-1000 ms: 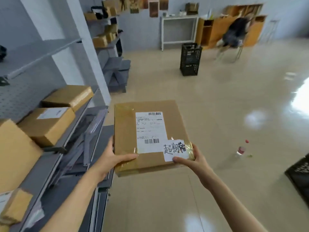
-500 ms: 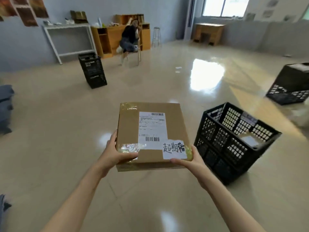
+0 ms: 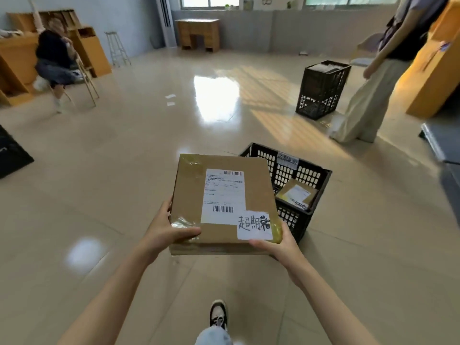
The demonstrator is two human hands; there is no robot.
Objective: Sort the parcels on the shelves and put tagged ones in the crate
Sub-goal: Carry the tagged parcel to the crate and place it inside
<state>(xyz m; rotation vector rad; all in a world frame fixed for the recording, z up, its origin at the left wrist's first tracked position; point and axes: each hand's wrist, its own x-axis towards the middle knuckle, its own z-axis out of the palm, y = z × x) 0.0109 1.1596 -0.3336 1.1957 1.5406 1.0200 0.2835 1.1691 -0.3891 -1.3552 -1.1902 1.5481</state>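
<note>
Two labels top brown parcel (image 3: 224, 195).

White tag (image 3: 254, 225) on parcel (image 3: 224, 195): handwritten "超期箱"; shipping label (image 3: 222, 195) print illegible.

Bright daylight from rear windows (image 3: 210, 0), glare on floor (image 3: 216, 95); wide-angle warp, edges soft.

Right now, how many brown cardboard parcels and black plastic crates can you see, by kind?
Brown cardboard parcels: 2, the held one and one inside the near crate.
Black plastic crates: 3, near, far right, left edge.
Total: 5.
</note>
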